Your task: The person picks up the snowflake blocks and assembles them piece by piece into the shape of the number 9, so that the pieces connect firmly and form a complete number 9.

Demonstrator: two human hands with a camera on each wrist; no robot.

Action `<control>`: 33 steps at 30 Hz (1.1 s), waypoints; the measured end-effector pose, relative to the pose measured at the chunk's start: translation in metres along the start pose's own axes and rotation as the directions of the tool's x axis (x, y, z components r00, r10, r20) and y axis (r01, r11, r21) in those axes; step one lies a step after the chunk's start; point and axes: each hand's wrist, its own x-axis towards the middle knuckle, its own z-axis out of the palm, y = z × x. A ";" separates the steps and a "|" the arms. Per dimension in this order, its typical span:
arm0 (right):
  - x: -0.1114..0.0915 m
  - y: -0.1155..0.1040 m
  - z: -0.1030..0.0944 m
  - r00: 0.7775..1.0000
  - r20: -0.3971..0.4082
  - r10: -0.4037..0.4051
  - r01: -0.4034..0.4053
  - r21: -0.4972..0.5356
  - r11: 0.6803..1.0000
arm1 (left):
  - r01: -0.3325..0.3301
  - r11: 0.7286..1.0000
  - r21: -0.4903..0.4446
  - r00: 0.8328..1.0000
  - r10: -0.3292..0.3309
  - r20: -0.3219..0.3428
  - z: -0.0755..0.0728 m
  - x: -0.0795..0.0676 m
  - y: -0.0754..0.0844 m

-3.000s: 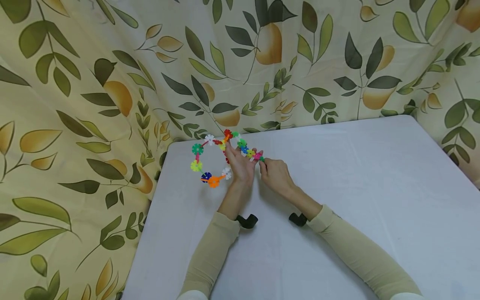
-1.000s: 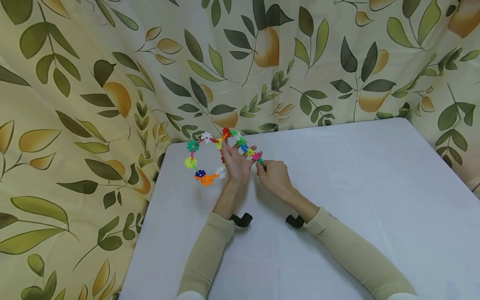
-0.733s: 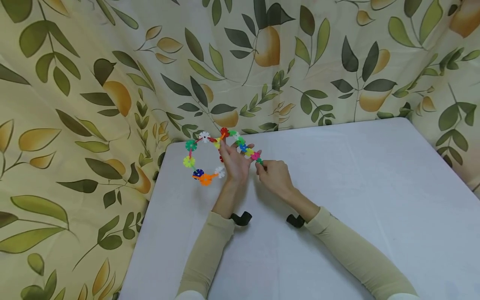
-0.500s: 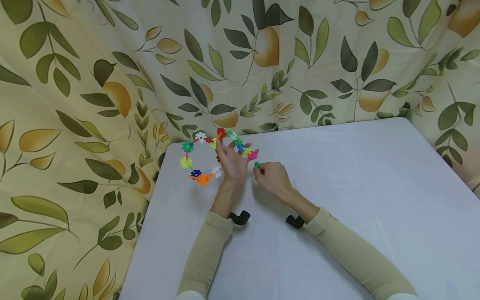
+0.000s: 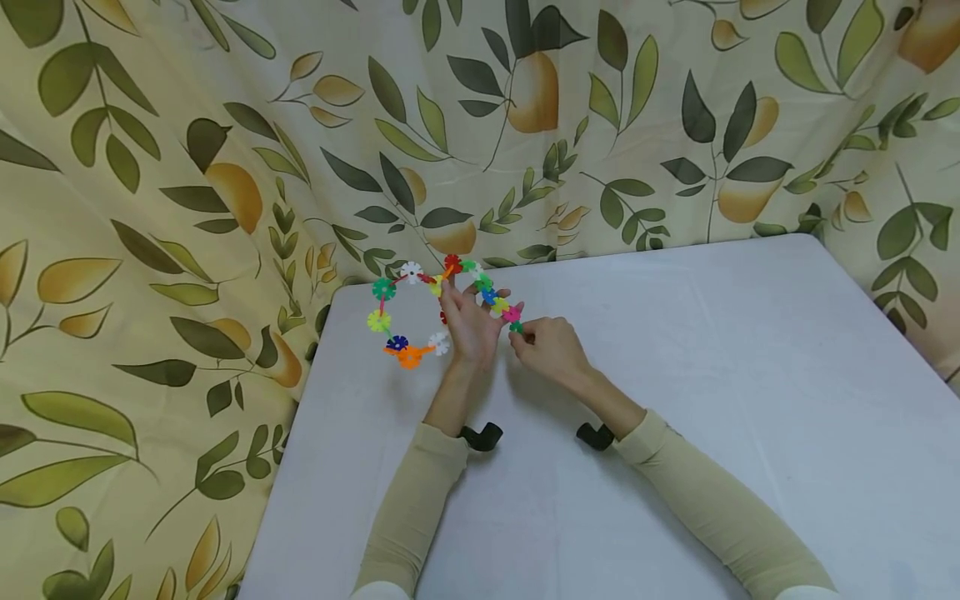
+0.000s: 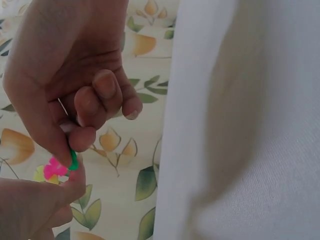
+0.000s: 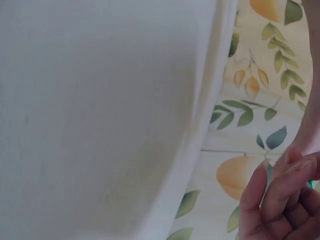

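Note:
A chain of colourful plastic snowflake pieces, with an orange snowflake piece [image 5: 409,357] at its bottom, hangs in a loop left of my left hand [image 5: 474,333]. My left hand holds this chain above the table, palm partly turned up. The chain's other stretch runs behind its fingers to a pink snowflake piece [image 5: 512,314]. My right hand [image 5: 553,350] pinches a small green snowflake piece [image 5: 517,327] against the pink one. In the left wrist view, the green piece [image 6: 74,160] sits between fingertips beside the pink piece [image 6: 54,169]. The right wrist view mostly hides the pieces behind curled fingers.
A white-covered table [image 5: 675,400] lies beneath both hands. Behind it and at the left hangs a curtain [image 5: 285,167] printed with leaves and fruit. Black wrist mounts [image 5: 482,437] protrude inward from both wrists.
Half a second ago the green piece was apart from the pink one; now it meets the pink end again. The left hand and chain have shifted slightly right and up since then.

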 end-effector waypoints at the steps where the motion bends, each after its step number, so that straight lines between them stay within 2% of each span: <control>1: 0.000 0.000 -0.001 1.000 -0.001 -0.002 0.002 -0.010 1.000 | -0.001 1.000 0.006 1.000 0.001 0.000 0.000 0.000 0.000; 9: 0.002 0.001 -0.004 0.998 -0.040 -0.053 0.051 -0.053 0.997 | -0.010 1.000 0.012 1.000 0.010 0.014 -0.002 0.003 0.000; 16: 0.002 0.002 -0.002 0.993 -0.061 -0.102 0.099 -0.056 0.994 | -0.006 0.999 -0.035 1.000 0.005 -0.017 -0.001 0.002 0.000; 20: 0.001 0.002 0.000 0.990 -0.093 -0.109 0.104 -0.059 0.993 | 0.002 0.999 -0.039 0.999 -0.003 -0.039 0.002 0.001 -0.002; 33: 0.000 0.006 0.003 0.986 -0.113 -0.119 0.113 -0.052 0.992 | 0.024 0.999 -0.039 0.996 -0.028 -0.088 0.004 -0.001 -0.010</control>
